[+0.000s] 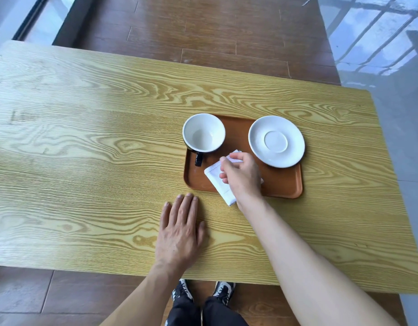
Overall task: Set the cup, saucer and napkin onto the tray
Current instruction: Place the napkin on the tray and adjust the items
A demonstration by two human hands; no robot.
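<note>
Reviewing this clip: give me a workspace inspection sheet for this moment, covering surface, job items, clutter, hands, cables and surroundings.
Surface: yellow wood-grain table, bare apart from the tray.
Job's things: brown tray holds the empty cup at its far left and the saucer at its far right, overhanging the rim; white napkin lies on the tray, near corner over the front edge.
Clutter: nothing seen.
Hands: right hand fingers on the napkin; left hand flat on the table, empty.
Cables: nothing seen.
Surroundings: dark wooden floor, glossy grey floor at right, person's shoes below the table edge.
</note>
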